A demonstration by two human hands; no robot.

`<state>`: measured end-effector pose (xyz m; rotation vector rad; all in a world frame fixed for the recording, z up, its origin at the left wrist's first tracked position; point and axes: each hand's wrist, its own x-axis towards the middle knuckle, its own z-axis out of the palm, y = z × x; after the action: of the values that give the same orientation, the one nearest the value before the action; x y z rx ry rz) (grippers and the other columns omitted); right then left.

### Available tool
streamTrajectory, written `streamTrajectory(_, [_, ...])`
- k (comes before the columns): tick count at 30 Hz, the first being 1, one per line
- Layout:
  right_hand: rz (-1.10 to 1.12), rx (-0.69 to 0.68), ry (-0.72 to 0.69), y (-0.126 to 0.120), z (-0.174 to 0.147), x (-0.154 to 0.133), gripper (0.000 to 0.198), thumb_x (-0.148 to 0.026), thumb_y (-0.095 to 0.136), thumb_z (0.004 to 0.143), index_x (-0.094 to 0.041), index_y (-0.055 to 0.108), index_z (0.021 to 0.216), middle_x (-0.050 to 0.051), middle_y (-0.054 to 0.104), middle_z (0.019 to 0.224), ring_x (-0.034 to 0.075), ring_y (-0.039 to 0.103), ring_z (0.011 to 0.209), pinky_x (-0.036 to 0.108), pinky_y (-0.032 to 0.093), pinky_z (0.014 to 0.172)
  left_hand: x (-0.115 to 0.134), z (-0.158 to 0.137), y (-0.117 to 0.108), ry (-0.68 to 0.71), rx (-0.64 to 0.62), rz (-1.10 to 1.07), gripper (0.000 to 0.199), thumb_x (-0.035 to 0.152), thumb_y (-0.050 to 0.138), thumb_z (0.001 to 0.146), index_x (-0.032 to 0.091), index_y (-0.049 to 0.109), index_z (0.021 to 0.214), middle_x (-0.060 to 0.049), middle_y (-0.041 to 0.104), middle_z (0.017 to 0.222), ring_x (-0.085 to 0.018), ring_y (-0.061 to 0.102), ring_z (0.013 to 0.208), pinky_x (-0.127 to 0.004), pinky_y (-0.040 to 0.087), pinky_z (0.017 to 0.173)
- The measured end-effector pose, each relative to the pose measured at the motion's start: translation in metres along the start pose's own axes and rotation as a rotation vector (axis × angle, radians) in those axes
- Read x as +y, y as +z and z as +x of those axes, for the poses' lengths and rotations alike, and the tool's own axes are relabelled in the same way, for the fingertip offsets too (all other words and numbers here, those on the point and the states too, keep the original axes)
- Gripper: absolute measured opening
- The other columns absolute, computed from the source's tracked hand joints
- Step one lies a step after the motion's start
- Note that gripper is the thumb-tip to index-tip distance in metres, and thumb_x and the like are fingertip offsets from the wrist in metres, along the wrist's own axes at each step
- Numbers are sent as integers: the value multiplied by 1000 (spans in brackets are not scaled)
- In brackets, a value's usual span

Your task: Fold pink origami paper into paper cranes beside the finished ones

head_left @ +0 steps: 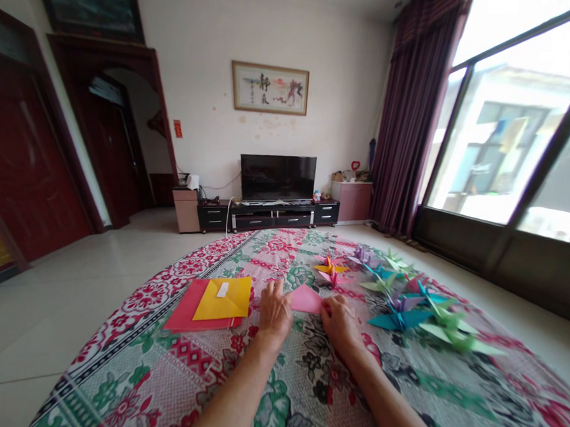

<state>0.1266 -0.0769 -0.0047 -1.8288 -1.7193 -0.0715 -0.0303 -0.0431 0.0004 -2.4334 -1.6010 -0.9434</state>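
Head view: pink paper lies folded between the left hand and the right hand, its ends covered by fingers.
The right fingers curl closed on the paper's right tip; the left ones bend down at its opposite end, but whether they pinch or only press cannot be told. Both forearms reach forward, cut off by the lower edge, backs of the hands up, wrists slightly bent. Left of the left fingers, a yellow sheet partly hides red sheets on the patterned surface; its white slip is too small to read. Right of the right fingers, folded paper cranes overlap, so their number is hard to make out.
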Motion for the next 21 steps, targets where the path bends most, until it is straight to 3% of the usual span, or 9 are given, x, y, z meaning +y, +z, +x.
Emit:
streamTrajectory(5, [-101,64,-35,-5,-3,-6,22,-17,49,75,-21,69,83,9,56,111,25,46,102,32,33,80,4,1,4,8,-97,-87,35,11,32,83,17,64,68,-11,56,79,-23,46,83,-33,35,75])
streamTrajectory(8, [-101,-4,-118,-4,-4,-10,27,-14,46,77,-25,69,87,7,60,101,23,47,98,32,31,80,3,0,9,19,-51,-177,33,8,35,79,16,63,65,-10,55,74,-21,47,79,-30,36,73])
streamTrajectory(12, [-16,-112,-223,0,-7,-14,34,-10,43,77,-26,68,93,5,61,92,18,50,88,28,32,78,2,-1,14,4,-36,-141,26,12,39,79,15,64,73,-11,55,80,-22,48,83,-32,37,76])
streamTrajectory(16, [63,-98,-285,4,-11,-14,37,-10,43,77,-26,65,102,5,58,95,17,49,90,26,33,81,0,0,20,-24,-6,-116,17,21,47,78,15,63,79,-9,54,83,-20,50,83,-32,39,79])
streamTrajectory(21, [75,-67,-271,3,-15,-13,32,-15,43,79,-26,67,98,5,58,93,16,50,88,26,35,82,-4,0,22,-4,8,-101,14,23,52,77,15,62,83,-8,55,86,-19,50,86,-32,40,81])
